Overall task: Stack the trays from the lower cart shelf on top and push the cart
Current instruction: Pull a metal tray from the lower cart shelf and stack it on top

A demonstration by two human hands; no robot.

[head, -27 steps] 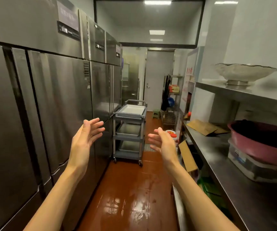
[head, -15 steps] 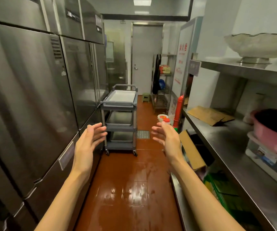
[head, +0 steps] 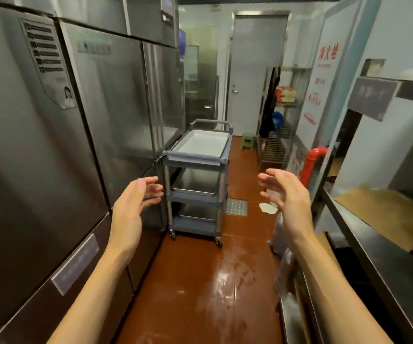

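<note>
A grey three-shelf cart [head: 195,199] stands ahead in the aisle, against the steel refrigerators. A white tray [head: 204,144] lies on its top shelf. One metal tray [head: 195,182] rests on the middle shelf and another metal tray [head: 199,212] on the bottom shelf. My left hand [head: 132,207] and my right hand [head: 287,198] are raised in front of me, palms facing each other, fingers spread, holding nothing. Both are well short of the cart.
Tall steel refrigerators [head: 64,145] line the left side. A steel counter [head: 379,256] runs along the right, with cardboard [head: 386,212] on it. A red pipe [head: 312,162], a wire rack [head: 277,135], a green stool [head: 247,140] and a white door [head: 255,78] lie beyond. The brown floor [head: 200,294] is glossy.
The view has moved forward along the aisle, so the cart appears nearer and larger. Both hands stay raised and open, now spread slightly wider apart.
</note>
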